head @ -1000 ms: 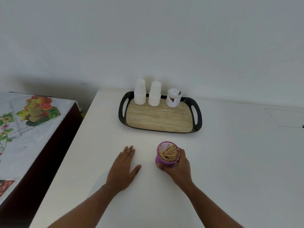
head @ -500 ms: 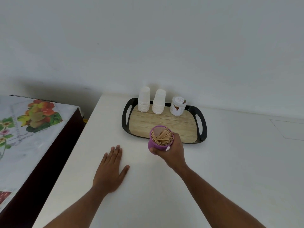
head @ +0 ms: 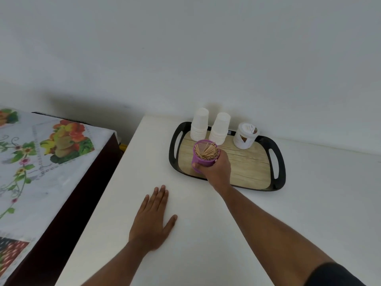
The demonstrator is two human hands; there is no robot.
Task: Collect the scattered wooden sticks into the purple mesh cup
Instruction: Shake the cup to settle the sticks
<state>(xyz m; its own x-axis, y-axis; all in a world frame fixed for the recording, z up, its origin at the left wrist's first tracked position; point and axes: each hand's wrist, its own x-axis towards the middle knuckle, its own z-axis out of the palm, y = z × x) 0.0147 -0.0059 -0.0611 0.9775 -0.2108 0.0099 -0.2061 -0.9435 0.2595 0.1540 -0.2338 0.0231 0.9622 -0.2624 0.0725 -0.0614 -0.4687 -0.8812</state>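
Right hand [head: 216,168] gripping, left hand [head: 153,219] flat

My right hand [head: 216,169] is wrapped around the purple mesh cup [head: 203,156], which is packed with wooden sticks [head: 206,150], over the near-left part of the tray [head: 276,180] (whether the cup touches the wood-grain floor I cannot tell). At the tray's far edge stand two stacks of white paper cups [head: 199,124] and a white lidded tub [head: 245,136]. My left hand [head: 153,218] lies flat, fingers spread, on the white table [head: 309,213], near the tray's front-left corner.
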